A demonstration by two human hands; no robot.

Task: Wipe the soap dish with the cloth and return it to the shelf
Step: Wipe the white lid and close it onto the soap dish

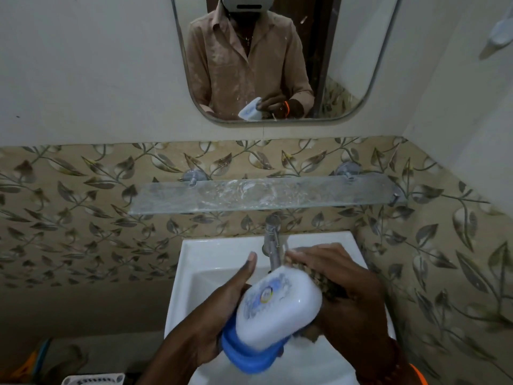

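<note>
Soap dish (273, 307) is gripped from the left by left hand (222, 309), thumb raised. Cloth (319, 276) is pressed against its right side by curled right hand (344, 287). All held over sink (211, 254); glass shelf (249, 194) beyond, far side.

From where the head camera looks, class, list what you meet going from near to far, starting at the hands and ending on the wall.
Soap dish gripped in both hands → tap → glass shelf → mirror.
</note>
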